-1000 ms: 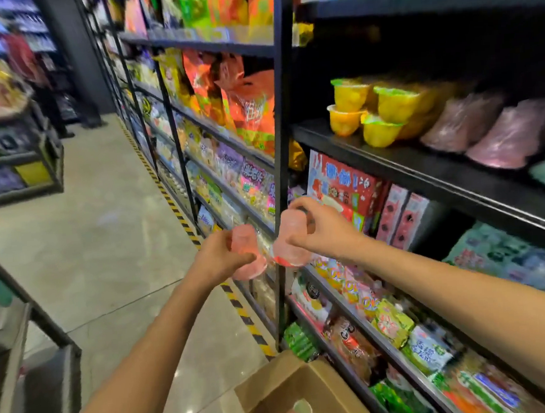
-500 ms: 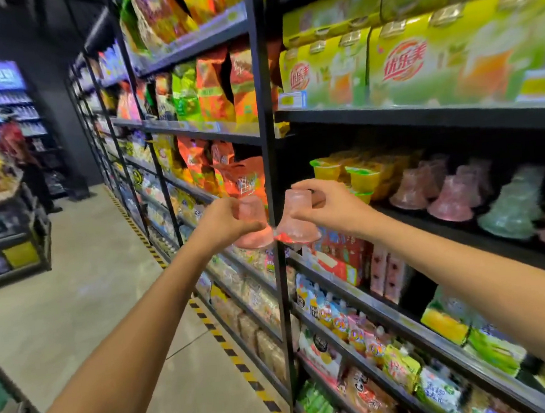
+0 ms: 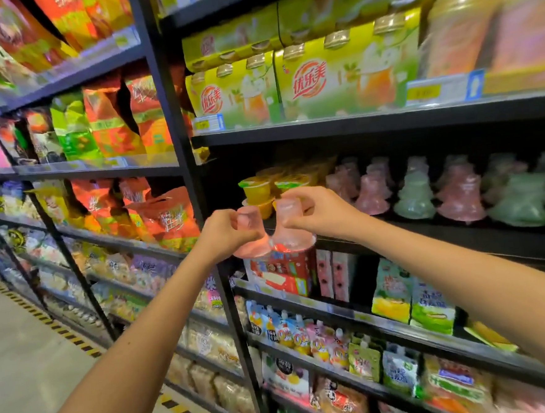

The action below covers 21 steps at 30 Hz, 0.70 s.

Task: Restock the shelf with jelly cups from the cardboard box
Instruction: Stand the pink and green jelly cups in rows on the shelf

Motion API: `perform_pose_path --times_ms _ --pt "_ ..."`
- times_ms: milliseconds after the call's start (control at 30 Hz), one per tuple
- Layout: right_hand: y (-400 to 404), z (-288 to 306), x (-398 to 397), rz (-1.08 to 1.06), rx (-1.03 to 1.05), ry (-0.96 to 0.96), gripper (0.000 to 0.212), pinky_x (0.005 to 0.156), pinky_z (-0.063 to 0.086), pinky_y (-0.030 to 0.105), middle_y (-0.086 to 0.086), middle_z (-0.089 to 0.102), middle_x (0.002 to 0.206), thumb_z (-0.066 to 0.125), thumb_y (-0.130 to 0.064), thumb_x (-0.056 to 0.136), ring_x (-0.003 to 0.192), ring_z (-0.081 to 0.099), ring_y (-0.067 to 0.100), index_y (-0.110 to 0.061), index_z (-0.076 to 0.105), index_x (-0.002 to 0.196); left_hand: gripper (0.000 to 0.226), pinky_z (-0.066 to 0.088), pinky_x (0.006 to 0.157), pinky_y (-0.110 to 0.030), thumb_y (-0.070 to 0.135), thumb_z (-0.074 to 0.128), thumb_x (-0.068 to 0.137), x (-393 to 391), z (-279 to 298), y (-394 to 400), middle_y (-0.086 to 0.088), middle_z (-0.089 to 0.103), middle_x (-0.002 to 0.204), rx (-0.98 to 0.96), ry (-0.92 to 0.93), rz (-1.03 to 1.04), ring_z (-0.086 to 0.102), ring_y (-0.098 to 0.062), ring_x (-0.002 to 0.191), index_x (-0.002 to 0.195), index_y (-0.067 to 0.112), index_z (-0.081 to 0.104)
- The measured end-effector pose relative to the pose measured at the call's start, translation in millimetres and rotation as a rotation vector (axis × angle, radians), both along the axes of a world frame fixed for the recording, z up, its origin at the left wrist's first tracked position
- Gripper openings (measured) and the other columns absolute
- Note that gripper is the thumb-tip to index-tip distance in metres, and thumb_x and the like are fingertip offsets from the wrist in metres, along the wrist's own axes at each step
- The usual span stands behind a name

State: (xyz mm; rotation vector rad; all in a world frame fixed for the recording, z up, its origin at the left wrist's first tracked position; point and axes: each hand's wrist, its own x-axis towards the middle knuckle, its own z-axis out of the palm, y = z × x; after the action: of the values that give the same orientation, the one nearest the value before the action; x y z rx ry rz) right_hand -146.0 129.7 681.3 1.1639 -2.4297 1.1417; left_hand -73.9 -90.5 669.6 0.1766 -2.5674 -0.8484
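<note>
My left hand grips a pink jelly cup, held upside down just in front of the shelf's edge. Beside it, my right hand holds a second pink jelly cup, also inverted, and the two cups almost touch. Both are level with the dark shelf that carries stacked pink jelly cups, green jelly cups and yellow jelly cups. The cardboard box is out of view.
A black upright post stands just left of my hands. Boxed drinks fill the shelf above, pouches and packets the shelves below. Snack bags fill the bay to the left. The aisle floor lies at lower left.
Both hands have risen with their pink cups from waist level to the height of the jelly shelf. My view has lifted, and the cardboard box has dropped out of sight.
</note>
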Motion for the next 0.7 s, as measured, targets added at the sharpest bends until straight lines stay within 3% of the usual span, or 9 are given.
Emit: perform_pose_path --times_ms 67,200,267,433,500,600,700 --pt "17.2 -0.4 -7.5 -0.064 -0.007 0.003 0.055 0.095 0.053 0.033 -0.006 0.064 0.128 0.079 -0.032 0.077 0.113 0.060 0.010 -0.024 0.062 0.129 0.030 0.046 0.054 -0.026 0.040 0.082 0.070 -19.0 0.8 13.4 -0.001 0.066 0.078 -0.008 0.004 -0.051 0.063 -0.013 0.071 0.080 0.017 0.066" --pt "52.4 4.0 -16.5 -0.184 0.008 0.025 0.053 0.094 0.053 0.029 -0.005 0.064 0.126 0.079 -0.027 0.078 0.111 0.061 0.009 -0.021 0.063 0.128 0.037 0.057 0.072 -0.045 0.044 0.082 0.070 -53.0 0.2 39.8 -0.005 0.070 0.084 -0.001 0.015 -0.151 0.068 -0.019 0.078 0.088 0.015 0.068" --pt "67.9 6.0 -18.8 -0.226 0.014 0.017 0.054 0.095 0.052 0.028 -0.006 0.063 0.128 0.078 -0.026 0.079 0.112 0.060 0.008 -0.021 0.062 0.130 0.038 0.057 0.073 -0.044 0.041 0.082 0.071 -65.8 -0.3 55.0 -0.006 0.071 0.087 0.002 0.031 -0.185 0.067 -0.019 0.080 0.093 0.013 0.068" --pt "101.0 3.8 -25.6 -0.307 0.019 0.000 0.055 0.093 0.046 0.020 -0.006 0.058 0.134 0.075 -0.024 0.082 0.119 0.054 0.007 -0.021 0.058 0.134 0.030 0.042 0.053 -0.024 0.035 0.081 0.075 -96.6 -6.5 82.9 0.002 0.065 0.078 0.008 0.036 -0.211 0.061 -0.009 0.070 0.092 0.015 0.067" --pt "112.1 0.3 -28.5 -0.308 0.032 -0.038 0.056 0.092 0.045 0.018 -0.006 0.056 0.135 0.074 -0.020 0.083 0.119 0.053 0.005 -0.021 0.056 0.136 0.034 0.048 0.056 -0.029 0.038 0.081 0.074 -108.2 -11.6 90.5 0.000 0.065 0.077 0.002 0.023 -0.209 0.063 -0.015 0.073 0.092 0.013 0.066" --pt "125.9 -7.2 -35.2 -0.315 0.035 -0.064 0.058 0.089 0.045 0.013 -0.006 0.055 0.137 0.075 -0.018 0.084 0.119 0.052 0.004 -0.019 0.054 0.138 0.037 0.059 0.072 -0.040 0.039 0.081 0.073 -123.9 -18.6 103.0 0.000 0.066 0.087 0.013 0.024 -0.203 0.064 -0.016 0.081 0.096 0.015 0.064" --pt "134.9 -12.9 -43.4 -0.319 0.028 -0.085 0.058 0.091 0.045 0.016 -0.005 0.054 0.139 0.074 -0.019 0.085 0.122 0.053 0.008 -0.020 0.053 0.139 0.037 0.059 0.074 -0.039 0.038 0.082 0.073 -137.2 -24.1 114.1 0.003 0.063 0.090 0.009 0.023 -0.203 0.063 -0.015 0.084 0.095 0.020 0.058"
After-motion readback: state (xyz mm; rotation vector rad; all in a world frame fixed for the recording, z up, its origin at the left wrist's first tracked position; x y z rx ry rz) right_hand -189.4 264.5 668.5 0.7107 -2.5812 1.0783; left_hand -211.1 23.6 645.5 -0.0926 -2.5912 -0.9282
